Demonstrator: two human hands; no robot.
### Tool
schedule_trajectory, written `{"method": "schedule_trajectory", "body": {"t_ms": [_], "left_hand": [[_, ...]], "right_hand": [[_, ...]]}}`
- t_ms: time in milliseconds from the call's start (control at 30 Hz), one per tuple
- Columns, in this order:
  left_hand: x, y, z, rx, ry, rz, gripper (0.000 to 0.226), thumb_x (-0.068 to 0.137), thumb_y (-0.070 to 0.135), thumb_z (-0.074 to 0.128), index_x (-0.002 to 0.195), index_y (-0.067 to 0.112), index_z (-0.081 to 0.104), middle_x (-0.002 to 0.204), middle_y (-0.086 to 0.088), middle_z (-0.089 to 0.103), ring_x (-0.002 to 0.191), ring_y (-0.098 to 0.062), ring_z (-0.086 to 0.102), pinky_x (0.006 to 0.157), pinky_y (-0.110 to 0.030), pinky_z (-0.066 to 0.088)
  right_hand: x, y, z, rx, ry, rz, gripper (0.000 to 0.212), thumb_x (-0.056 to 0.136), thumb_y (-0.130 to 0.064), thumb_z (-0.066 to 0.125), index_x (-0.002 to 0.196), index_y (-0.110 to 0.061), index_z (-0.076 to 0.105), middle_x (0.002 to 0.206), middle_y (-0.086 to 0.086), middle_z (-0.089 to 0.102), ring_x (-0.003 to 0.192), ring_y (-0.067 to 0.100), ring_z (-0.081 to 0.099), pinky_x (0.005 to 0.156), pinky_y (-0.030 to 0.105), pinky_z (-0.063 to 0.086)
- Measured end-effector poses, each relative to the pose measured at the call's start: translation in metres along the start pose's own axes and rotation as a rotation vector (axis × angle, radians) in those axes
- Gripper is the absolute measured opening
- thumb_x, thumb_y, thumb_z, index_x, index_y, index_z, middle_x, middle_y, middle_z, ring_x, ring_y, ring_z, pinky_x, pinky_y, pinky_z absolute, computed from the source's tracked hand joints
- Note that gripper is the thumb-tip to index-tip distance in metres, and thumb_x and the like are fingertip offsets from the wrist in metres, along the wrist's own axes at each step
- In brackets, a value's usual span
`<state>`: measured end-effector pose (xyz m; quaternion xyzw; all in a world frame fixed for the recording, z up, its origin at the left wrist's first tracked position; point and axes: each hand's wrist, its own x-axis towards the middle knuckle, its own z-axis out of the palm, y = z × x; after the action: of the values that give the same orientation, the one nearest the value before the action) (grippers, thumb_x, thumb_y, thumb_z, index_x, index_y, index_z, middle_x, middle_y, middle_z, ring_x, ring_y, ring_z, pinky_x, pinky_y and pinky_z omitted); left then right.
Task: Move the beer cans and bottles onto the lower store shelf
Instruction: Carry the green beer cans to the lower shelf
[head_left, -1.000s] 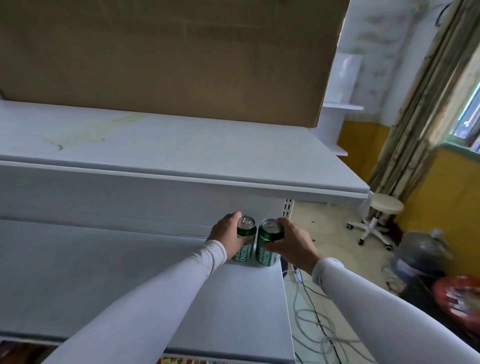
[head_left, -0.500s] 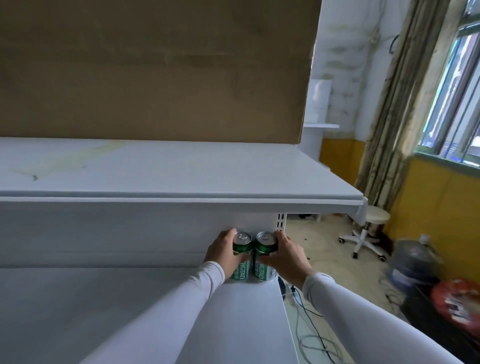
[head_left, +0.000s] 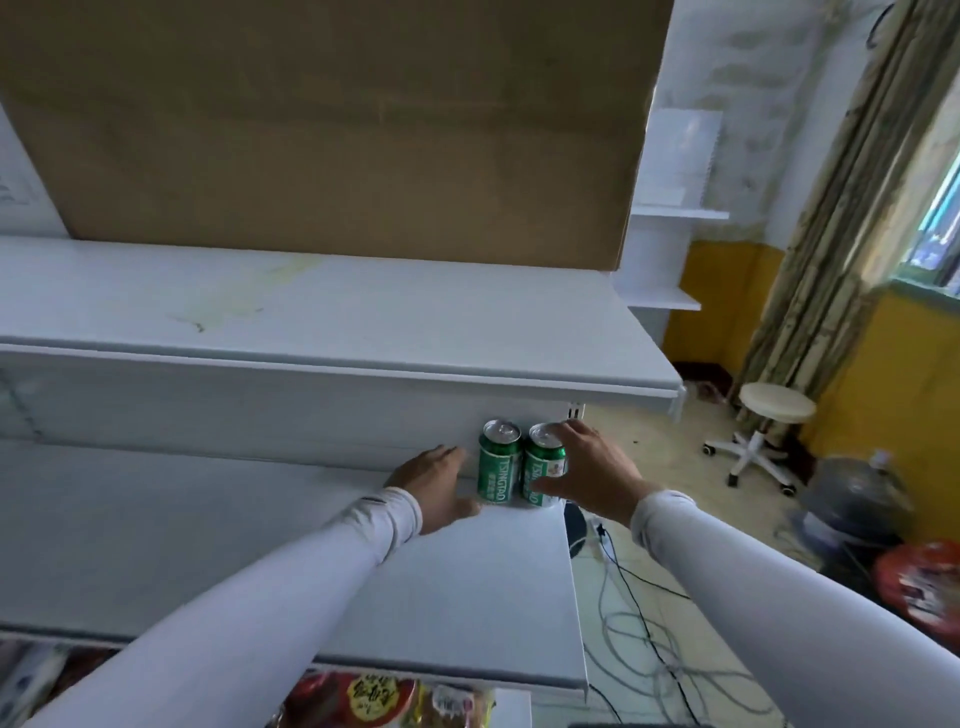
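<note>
Two green beer cans (head_left: 522, 470) stand upright, touching, at the lower shelf's (head_left: 291, 551) two o'clock corner, left hand (head_left: 436, 486) spread just beside them, right hand (head_left: 592, 475) loosely cupping one; no bottles show, so more likely remains.

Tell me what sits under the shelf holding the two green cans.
Below the lower shelf only the tops of colourful packaged goods show at its front edge; the shelf covers everything further back.

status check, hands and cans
Left hand open beside left can. Right hand open around right can. Both upright on lower shelf.
</note>
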<state>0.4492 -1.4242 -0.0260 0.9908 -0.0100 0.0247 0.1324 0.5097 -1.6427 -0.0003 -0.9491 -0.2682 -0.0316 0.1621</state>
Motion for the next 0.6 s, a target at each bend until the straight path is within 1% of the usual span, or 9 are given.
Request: {"method": "schedule_trajectory", "body": {"t_ms": [67, 133, 167, 233, 300, 433, 567, 600], "left_hand": [[-0.015, -0.008, -0.020, 0.057, 0.000, 0.009, 0.069, 0.081, 0.050, 0.064, 0.136, 0.016, 0.041, 0.140, -0.006, 0.047, 0.124, -0.027, 0.048, 0.101, -0.038, 0.043], [-0.034, -0.028, -0.041, 0.090, 0.026, -0.046, 0.070, 0.082, 0.049, 0.063, 0.139, 0.017, 0.038, 0.141, -0.005, 0.045, 0.126, -0.026, 0.047, 0.102, -0.038, 0.042], [-0.047, -0.041, -0.053, 0.090, 0.030, -0.090, 0.070, 0.083, 0.048, 0.062, 0.140, 0.017, 0.037, 0.141, -0.005, 0.044, 0.127, -0.026, 0.046, 0.103, -0.037, 0.041], [-0.059, -0.055, -0.065, 0.075, 0.019, -0.137, 0.070, 0.083, 0.048, 0.062, 0.141, 0.017, 0.036, 0.142, -0.005, 0.043, 0.129, -0.025, 0.044, 0.104, -0.035, 0.040], [-0.085, -0.081, -0.080, 0.073, 0.019, -0.216, 0.072, 0.085, 0.049, 0.060, 0.143, 0.017, 0.034, 0.145, -0.005, 0.040, 0.131, -0.025, 0.042, 0.105, -0.034, 0.038], [-0.154, -0.153, -0.106, 0.058, 0.037, -0.389, 0.075, 0.087, 0.053, 0.056, 0.148, 0.019, 0.026, 0.151, -0.002, 0.035, 0.135, -0.022, 0.039, 0.110, -0.033, 0.034], [-0.225, -0.238, -0.131, 0.063, 0.082, -0.538, 0.073, 0.087, 0.052, 0.056, 0.146, 0.020, 0.029, 0.145, -0.002, 0.040, 0.128, -0.023, 0.046, 0.104, -0.037, 0.041], [-0.246, -0.264, -0.141, 0.062, 0.087, -0.577, 0.072, 0.087, 0.052, 0.056, 0.146, 0.020, 0.029, 0.145, -0.001, 0.041, 0.127, -0.023, 0.046, 0.103, -0.038, 0.042]], "right_hand": [[0.013, -0.024, -0.008, -0.029, -0.022, -0.056, 0.069, 0.077, -0.047, 0.075, 0.136, -0.021, 0.050, 0.133, 0.004, 0.059, 0.114, 0.023, 0.057, 0.091, 0.032, 0.048], [0.027, -0.060, -0.013, -0.042, -0.084, -0.128, 0.067, 0.080, -0.050, 0.072, 0.138, -0.025, 0.048, 0.132, 0.005, 0.061, 0.113, 0.026, 0.060, 0.088, 0.030, 0.046], [0.035, -0.082, -0.010, -0.049, -0.123, -0.168, 0.070, 0.082, -0.053, 0.070, 0.141, -0.026, 0.044, 0.135, 0.005, 0.059, 0.118, 0.027, 0.059, 0.091, 0.031, 0.045], [0.043, -0.102, -0.005, -0.039, -0.172, -0.199, 0.076, 0.082, -0.058, 0.066, 0.145, -0.028, 0.038, 0.143, 0.003, 0.053, 0.127, 0.025, 0.053, 0.100, 0.032, 0.042], [0.055, -0.140, 0.006, -0.033, -0.186, -0.276, 0.077, 0.081, -0.060, 0.066, 0.144, -0.026, 0.040, 0.145, 0.002, 0.050, 0.130, 0.024, 0.050, 0.104, 0.033, 0.041], [0.068, -0.237, 0.034, -0.040, -0.248, -0.442, 0.074, 0.082, -0.057, 0.067, 0.144, -0.022, 0.043, 0.145, 0.001, 0.048, 0.131, 0.023, 0.048, 0.107, 0.033, 0.039], [0.081, -0.339, 0.069, -0.030, -0.294, -0.555, 0.073, 0.084, -0.057, 0.066, 0.144, -0.023, 0.041, 0.145, 0.000, 0.046, 0.130, 0.021, 0.046, 0.108, 0.033, 0.038], [0.086, -0.375, 0.079, -0.023, -0.297, -0.597, 0.073, 0.084, -0.056, 0.066, 0.144, -0.023, 0.041, 0.145, 0.000, 0.046, 0.131, 0.021, 0.046, 0.109, 0.032, 0.037]]}}
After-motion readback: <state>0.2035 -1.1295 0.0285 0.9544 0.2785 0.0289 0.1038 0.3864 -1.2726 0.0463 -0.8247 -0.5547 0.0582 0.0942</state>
